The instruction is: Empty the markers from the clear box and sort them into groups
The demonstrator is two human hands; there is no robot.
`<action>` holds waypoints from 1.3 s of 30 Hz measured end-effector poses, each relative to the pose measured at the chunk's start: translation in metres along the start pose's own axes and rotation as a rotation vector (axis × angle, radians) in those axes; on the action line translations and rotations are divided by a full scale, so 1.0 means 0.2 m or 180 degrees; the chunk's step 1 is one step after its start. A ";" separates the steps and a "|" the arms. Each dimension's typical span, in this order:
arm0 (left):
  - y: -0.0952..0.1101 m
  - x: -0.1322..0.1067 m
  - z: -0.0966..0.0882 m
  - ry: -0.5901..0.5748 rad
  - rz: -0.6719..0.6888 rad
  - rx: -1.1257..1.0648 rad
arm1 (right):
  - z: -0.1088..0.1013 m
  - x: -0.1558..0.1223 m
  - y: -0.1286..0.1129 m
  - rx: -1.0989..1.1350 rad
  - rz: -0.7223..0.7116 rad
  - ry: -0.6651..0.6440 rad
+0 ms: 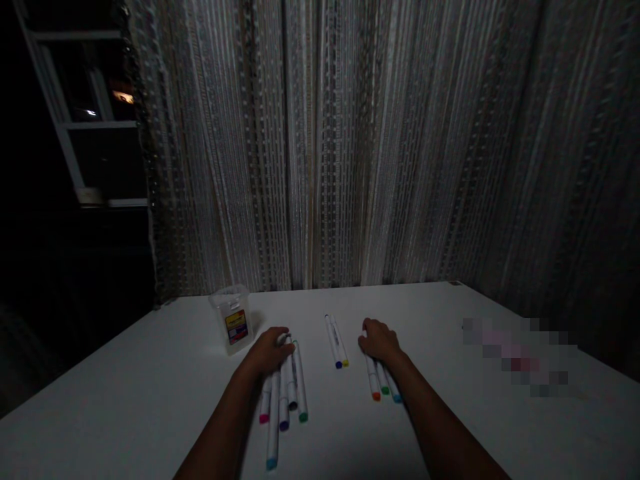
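My left hand (271,348) is curled over the far ends of several white markers, thumb and finger closed around a marker end. The group fans toward me, with a pink-ended marker (265,403), a light-blue-ended marker (273,433) and a green-ended marker (301,390) among them. My right hand (381,341) has its fingers bent over the far ends of an orange-ended marker (373,380), a green-ended marker (383,380) and a blue-ended marker (393,385). Its fingertips are partly hidden. Between my hands, a dark-blue-ended marker (333,343) and a yellow-ended marker (341,343) lie side by side, untouched.
An uncovered clear plastic tub (235,327) with a yellow and red label stands beyond my left hand. A blurred pinkish patch (520,353) covers something at the right of the white table (425,303). A patterned curtain (325,147) hangs behind; the room is dim.
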State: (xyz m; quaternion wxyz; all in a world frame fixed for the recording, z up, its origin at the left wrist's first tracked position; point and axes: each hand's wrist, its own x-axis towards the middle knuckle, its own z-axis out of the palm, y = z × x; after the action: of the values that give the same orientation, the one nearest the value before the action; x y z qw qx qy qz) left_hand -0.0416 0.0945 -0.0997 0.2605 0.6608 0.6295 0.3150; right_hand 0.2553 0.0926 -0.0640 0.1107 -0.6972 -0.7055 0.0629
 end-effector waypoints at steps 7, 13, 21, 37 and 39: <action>-0.04 0.01 -0.01 -0.0090 -0.0021 0.0211 | 0.00 0.00 -0.01 0.0031 0.0025 -0.0027; -0.01 0.01 0.00 -0.0025 0.0058 0.0241 | 0.01 0.01 0.00 0.0004 0.0030 -0.0025; 0.00 0.00 0.00 -0.0091 0.0050 0.0208 | 0.00 0.00 0.00 0.0016 0.0001 -0.0039; -0.02 0.02 -0.04 0.0031 -0.0078 0.0477 | 0.02 0.02 0.01 0.0004 0.0012 -0.0010; -0.01 0.02 -0.05 0.0090 -0.0138 0.0504 | 0.01 0.02 0.01 -0.0004 0.0008 -0.0005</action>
State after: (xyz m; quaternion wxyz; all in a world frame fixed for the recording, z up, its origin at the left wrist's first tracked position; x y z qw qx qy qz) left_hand -0.0501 0.0981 -0.0952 0.2052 0.6610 0.6702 0.2679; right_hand 0.2559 0.0964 -0.0670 0.1097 -0.6981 -0.7047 0.0632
